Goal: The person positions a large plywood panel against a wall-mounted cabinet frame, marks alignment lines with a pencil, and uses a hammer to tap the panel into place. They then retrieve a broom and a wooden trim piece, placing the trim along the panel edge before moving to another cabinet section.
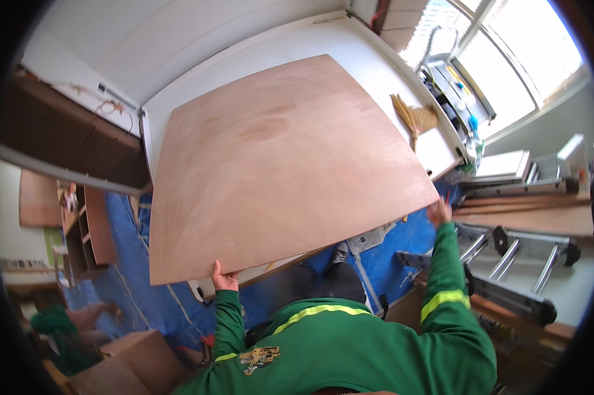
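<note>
A large reddish-brown plywood sheet lies flat over a white worktable and covers most of it. My left hand grips the sheet's near left corner, thumb on top. At the near right corner, my right hand holds the sheet's edge. Both arms wear green sleeves with yellow reflective bands. The sheet's near edge overhangs the table toward me.
A straw hand broom lies on the white table beyond the sheet's right edge. A metal ladder lies on the floor at right, over blue tarp. Cardboard boxes sit lower left, wooden shelving at left, windows upper right.
</note>
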A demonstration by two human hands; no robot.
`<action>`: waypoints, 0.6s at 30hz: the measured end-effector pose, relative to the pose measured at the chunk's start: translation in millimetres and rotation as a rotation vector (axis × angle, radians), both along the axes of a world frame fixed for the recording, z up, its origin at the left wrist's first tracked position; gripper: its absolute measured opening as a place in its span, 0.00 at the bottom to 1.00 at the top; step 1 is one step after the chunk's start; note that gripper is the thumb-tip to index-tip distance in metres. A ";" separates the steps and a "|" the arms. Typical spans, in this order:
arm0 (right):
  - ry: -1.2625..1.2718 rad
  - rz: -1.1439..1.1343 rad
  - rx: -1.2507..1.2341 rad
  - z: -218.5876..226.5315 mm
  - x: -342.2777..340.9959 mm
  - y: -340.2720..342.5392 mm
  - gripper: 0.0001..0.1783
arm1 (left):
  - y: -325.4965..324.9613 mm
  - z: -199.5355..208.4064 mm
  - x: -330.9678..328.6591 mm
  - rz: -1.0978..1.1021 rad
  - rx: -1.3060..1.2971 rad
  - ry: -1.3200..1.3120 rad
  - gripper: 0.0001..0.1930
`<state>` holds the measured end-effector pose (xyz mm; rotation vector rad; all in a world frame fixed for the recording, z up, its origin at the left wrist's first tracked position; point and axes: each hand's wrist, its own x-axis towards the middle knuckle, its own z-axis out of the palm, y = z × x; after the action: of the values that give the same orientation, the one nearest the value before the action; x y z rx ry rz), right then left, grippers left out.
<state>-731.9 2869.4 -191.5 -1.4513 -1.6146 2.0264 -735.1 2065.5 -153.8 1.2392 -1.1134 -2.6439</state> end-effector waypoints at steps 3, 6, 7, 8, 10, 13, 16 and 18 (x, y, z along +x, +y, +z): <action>0.049 -0.031 -0.180 0.5 54.8 -97.1 0.40 | -3.5 -16.3 8.4 -0.012 0.086 0.007 0.19; 0.046 -0.013 -0.480 46.0 54.6 -219.2 0.36 | -8.0 -32.9 13.2 -0.030 0.185 -0.002 0.18; 0.034 0.022 -0.412 37.8 51.6 -230.1 0.34 | -8.1 -41.4 14.8 -0.038 0.193 -0.019 0.18; 0.030 0.047 -0.345 25.7 43.9 -242.6 0.32 | -9.7 -48.9 14.1 -0.057 0.202 -0.030 0.18; -0.018 0.007 -0.247 10.1 28.4 -251.4 0.19 | -12.9 -58.8 21.2 -0.041 0.227 -0.038 0.17; -0.199 0.153 0.012 -14.3 9.1 -230.9 0.11 | 0.4 -63.2 18.6 -0.054 0.243 -0.025 0.17; -0.148 0.075 0.179 -49.2 -14.8 -207.8 0.10 | 20.4 -67.4 28.3 -0.088 0.195 -0.062 0.17; -0.044 0.105 0.234 -91.8 -15.5 -163.0 0.08 | 35.0 -82.5 22.1 -0.081 0.233 -0.058 0.16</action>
<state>-747.4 2706.4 -283.3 -1.3627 -1.9092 1.7924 -713.0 2100.6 -236.3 1.3413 -0.9006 -2.8844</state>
